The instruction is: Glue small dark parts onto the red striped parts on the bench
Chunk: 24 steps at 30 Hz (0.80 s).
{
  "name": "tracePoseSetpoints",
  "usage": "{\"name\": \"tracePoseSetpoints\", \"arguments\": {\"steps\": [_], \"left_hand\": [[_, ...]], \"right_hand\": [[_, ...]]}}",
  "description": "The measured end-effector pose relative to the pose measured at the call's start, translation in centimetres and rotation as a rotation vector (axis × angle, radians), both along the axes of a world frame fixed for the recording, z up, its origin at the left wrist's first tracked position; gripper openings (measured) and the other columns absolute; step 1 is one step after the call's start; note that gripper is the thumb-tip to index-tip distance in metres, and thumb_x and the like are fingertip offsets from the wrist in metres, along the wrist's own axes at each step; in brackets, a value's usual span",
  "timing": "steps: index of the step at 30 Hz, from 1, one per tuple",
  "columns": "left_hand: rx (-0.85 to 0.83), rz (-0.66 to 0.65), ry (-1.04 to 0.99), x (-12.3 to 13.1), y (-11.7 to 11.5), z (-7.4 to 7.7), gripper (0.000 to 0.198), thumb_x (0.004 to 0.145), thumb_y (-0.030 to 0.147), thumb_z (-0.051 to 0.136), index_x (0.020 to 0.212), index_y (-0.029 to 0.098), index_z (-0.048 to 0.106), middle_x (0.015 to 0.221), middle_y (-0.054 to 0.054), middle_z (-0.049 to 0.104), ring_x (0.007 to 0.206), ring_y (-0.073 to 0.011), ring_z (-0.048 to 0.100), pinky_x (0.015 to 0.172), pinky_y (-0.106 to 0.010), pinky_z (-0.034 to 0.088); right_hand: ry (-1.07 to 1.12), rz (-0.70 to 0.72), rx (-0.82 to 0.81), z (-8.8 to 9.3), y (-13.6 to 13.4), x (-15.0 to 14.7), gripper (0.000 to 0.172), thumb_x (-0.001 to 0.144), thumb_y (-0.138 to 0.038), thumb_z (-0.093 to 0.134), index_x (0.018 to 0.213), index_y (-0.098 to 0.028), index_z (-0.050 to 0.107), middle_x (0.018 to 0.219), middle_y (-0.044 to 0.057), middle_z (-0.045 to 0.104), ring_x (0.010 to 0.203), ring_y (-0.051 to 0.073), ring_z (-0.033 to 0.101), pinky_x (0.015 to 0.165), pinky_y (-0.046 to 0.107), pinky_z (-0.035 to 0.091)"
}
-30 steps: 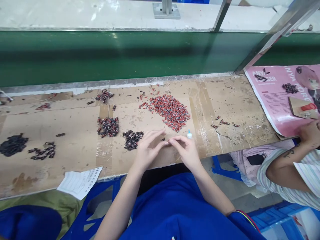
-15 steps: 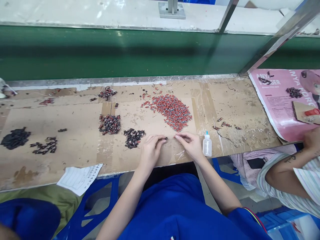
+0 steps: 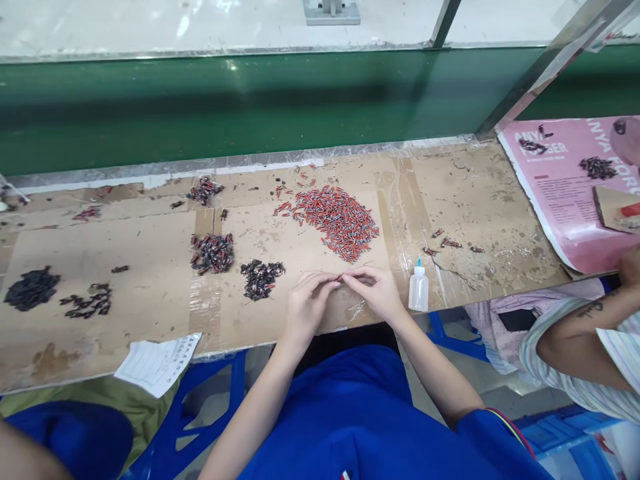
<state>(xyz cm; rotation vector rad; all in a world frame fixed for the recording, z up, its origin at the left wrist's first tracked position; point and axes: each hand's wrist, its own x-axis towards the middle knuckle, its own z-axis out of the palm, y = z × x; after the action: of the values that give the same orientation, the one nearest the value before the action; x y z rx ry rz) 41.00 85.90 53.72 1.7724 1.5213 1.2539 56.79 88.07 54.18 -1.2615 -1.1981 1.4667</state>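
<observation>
My left hand point(image 3: 310, 300) pinches a small black part point(image 3: 340, 279), mostly hidden by the fingertips. My right hand point(image 3: 375, 290) is closed in a pinch against it, on what looks like a small red piece whose details are covered. The fingertips of both hands meet just above the table's front edge. Beyond them lies a large heap of small red-and-silver pieces point(image 3: 343, 220). Left of my left hand is a pile of small black parts point(image 3: 261, 278). A clear squeeze bottle with a blue tip point(image 3: 419, 290) stands to the right of my right hand.
Cardboard point(image 3: 150, 293) covers the table. Further left are a black-and-red pile point(image 3: 213, 253), a black heap point(image 3: 33, 289) and a paper sheet point(image 3: 156, 365) over the front edge. A green panel point(image 3: 225, 113) rises behind. At right sits another person, whose arm point(image 3: 590, 333) rests near a pink poster point(image 3: 555, 200).
My hands have come together, so the small pieces they held apart now meet between the fingertips. The camera view has shifted slightly.
</observation>
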Motion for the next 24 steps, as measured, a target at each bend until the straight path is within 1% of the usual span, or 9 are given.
{"name": "tracePoseSetpoints", "arguments": {"steps": [6,9,12,17,20,24], "left_hand": [[0.043,0.045,0.020,0.7,-0.1,-0.3,0.014,0.087,0.029,0.063,0.081,0.021,0.072,0.077,-0.002,0.074,0.075,-0.0161,0.067,0.073,-0.030,0.056],[0.045,0.030,0.023,0.8,0.0,-0.2,0.013,0.088,0.028,0.063,0.081,0.021,0.073,0.078,-0.003,0.074,0.075,-0.0166,0.068,0.073,-0.032,0.056],[0.027,0.008,-0.037,0.7,0.2,0.0,0.011,0.086,0.027,0.065,0.081,0.022,0.074,0.077,-0.003,0.074,0.075,-0.0168,0.068,0.073,-0.032,0.057],[-0.124,0.036,-0.221,0.8,0.6,0.4,0.011,0.079,0.031,0.072,0.074,0.022,0.075,0.075,-0.004,0.075,0.074,-0.0176,0.069,0.075,-0.033,0.058],[-0.246,0.024,-0.357,1.1,0.7,0.7,0.010,0.074,0.030,0.075,0.076,0.020,0.075,0.080,-0.005,0.076,0.078,-0.0188,0.071,0.081,-0.034,0.058],[-0.383,0.031,-0.478,1.2,0.7,1.0,0.015,0.070,0.029,0.075,0.079,0.018,0.075,0.084,-0.007,0.077,0.081,-0.0200,0.072,0.085,-0.035,0.058]], "right_hand": [[0.084,0.001,-0.062,-0.3,0.3,0.1,0.023,0.065,-0.040,0.079,0.074,-0.019,0.075,0.079,0.005,0.077,0.076,0.021,0.074,0.078,0.035,0.061],[0.087,-0.012,-0.045,-0.5,0.2,0.1,0.023,0.067,-0.041,0.077,0.074,-0.020,0.074,0.077,0.005,0.077,0.075,0.020,0.073,0.077,0.035,0.061],[0.068,-0.013,-0.010,-0.7,0.1,0.0,0.022,0.069,-0.042,0.076,0.074,-0.020,0.074,0.079,0.004,0.077,0.075,0.020,0.072,0.076,0.034,0.061],[0.022,-0.021,0.095,-0.7,0.0,0.1,0.018,0.074,-0.039,0.072,0.075,-0.021,0.074,0.082,0.005,0.076,0.079,0.019,0.071,0.077,0.033,0.059],[-0.012,-0.056,0.166,-0.5,0.0,0.0,0.014,0.076,-0.036,0.070,0.075,-0.022,0.073,0.082,0.004,0.075,0.080,0.018,0.070,0.079,0.033,0.058],[-0.045,-0.058,0.201,-0.1,0.0,0.0,0.015,0.078,-0.036,0.069,0.075,-0.022,0.073,0.082,0.004,0.074,0.080,0.019,0.069,0.079,0.034,0.057]]}}
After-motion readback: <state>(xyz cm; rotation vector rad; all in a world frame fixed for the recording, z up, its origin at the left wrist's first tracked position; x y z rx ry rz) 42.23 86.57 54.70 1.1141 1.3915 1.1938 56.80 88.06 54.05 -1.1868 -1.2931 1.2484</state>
